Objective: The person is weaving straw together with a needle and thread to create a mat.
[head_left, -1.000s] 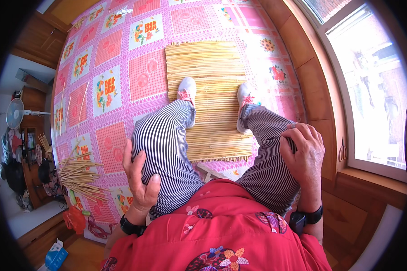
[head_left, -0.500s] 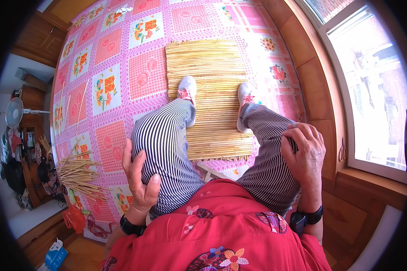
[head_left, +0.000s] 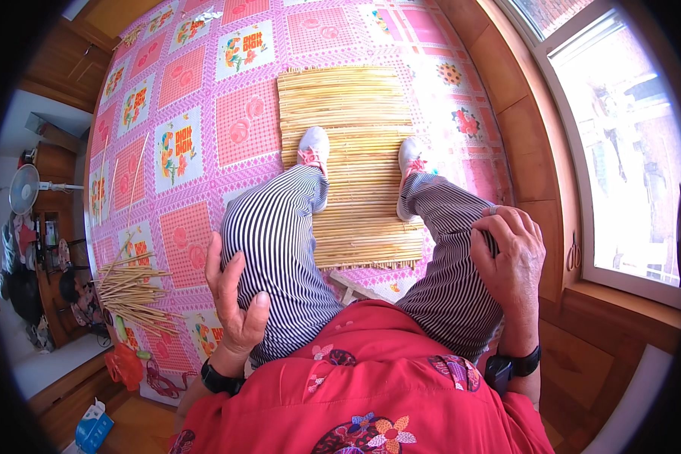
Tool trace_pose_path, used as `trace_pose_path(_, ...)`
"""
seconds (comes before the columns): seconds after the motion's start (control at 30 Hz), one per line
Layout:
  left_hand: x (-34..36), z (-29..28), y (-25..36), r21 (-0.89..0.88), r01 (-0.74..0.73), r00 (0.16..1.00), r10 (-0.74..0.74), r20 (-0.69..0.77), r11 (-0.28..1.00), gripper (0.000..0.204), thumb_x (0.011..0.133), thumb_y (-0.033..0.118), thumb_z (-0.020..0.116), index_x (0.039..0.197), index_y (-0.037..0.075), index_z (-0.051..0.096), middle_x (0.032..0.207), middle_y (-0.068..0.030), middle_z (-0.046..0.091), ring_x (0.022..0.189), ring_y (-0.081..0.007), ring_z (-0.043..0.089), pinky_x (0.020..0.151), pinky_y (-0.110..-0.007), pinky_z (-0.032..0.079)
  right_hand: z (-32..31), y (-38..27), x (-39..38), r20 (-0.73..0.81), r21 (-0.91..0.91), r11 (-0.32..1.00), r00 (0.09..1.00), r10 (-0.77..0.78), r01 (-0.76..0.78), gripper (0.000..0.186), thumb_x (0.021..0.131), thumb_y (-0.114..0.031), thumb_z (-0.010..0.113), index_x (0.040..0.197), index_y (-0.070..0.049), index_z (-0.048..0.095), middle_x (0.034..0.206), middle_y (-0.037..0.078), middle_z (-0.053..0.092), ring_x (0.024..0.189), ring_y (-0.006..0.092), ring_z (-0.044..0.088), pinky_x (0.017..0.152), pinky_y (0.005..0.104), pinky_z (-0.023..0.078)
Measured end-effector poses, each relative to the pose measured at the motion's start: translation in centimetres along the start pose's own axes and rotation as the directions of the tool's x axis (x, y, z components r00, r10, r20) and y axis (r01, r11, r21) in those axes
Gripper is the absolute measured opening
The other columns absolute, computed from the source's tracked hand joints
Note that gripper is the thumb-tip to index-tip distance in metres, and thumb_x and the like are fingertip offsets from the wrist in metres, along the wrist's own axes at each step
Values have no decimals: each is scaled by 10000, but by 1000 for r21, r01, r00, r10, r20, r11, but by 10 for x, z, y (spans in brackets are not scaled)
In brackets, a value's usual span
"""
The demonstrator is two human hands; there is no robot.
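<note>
I see my left hand [head_left: 234, 303] lying open, fingers spread, against the outer side of my left thigh [head_left: 280, 257], while my right hand [head_left: 509, 257] rests palm-down, fingers curled, on my right thigh [head_left: 450, 272].

The striped trousers [head_left: 280, 250] hide the near edge of the reed mat [head_left: 348, 113].
</note>
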State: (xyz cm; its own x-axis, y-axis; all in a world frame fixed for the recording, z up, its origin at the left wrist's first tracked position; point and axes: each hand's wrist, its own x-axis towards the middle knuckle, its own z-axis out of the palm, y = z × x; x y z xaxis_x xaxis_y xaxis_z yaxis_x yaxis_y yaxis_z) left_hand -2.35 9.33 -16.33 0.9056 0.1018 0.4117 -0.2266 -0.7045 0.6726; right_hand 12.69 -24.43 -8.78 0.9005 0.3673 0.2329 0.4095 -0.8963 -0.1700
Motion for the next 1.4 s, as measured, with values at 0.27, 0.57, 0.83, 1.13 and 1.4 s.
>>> trace_pose_path(0.27, 1, 0, 1, 10, -4, 1000, 4, -3, 1000, 548, 885, 241, 515, 1354, -11, 390, 1484, -299, 225, 1394, -409, 219, 1129, -523, 175, 0, 1, 0, 2, -1, 1000, 1000, -2, 2, 75, 747, -161, 675, 795, -105, 660, 912, 39, 639, 963, 251, 602, 874, 387, 443)
trace_pose_path(0.57, 3, 0, 5, 18, 5, 1000, -5, 2, 1000, 545, 877, 240, 522, 1346, -11, 402, 1483, -294, 236, 1392, -398, 226, 1130, -514, 180, 0, 2, -1, -20, 9, 1000, 1000, -12, 12, 72, 748, -162, 672, 789, -105, 657, 907, 39, 641, 945, 251, 603, 859, 384, 444)
trace_pose_path(0.83, 4, 1, 8, 22, 6, 1000, -6, -1, 1000, 533, 867, 200, 522, 1338, -20, 404, 1492, -280, 226, 1393, -384, 227, 1131, -502, 187, 0, 2, -3, -24, 9, 1000, 1000, -10, 10, 63, 751, -158, 663, 786, -106, 658, 903, 44, 648, 933, 250, 608, 849, 386, 447)
trace_pose_path(1.13, 5, 1, 10, 20, 4, 1000, -4, 4, 1000, 528, 858, 174, 523, 1335, -20, 409, 1491, -275, 232, 1390, -384, 236, 1133, -498, 191, 0, 2, -4, -17, 0, 1000, 1000, 4, -4, 67, 755, -162, 659, 792, -105, 659, 902, 47, 645, 942, 249, 609, 865, 387, 444)
trace_pose_path(1.4, 4, 3, 8, 11, 2, 1000, -2, 2, 1000, 532, 860, 182, 528, 1343, -8, 409, 1492, -272, 230, 1389, -385, 239, 1135, -496, 193, 1, 2, -4, -14, -2, 1000, 1000, 5, -5, 69, 755, -162, 660, 797, -107, 662, 908, 47, 645, 946, 248, 610, 870, 390, 444)
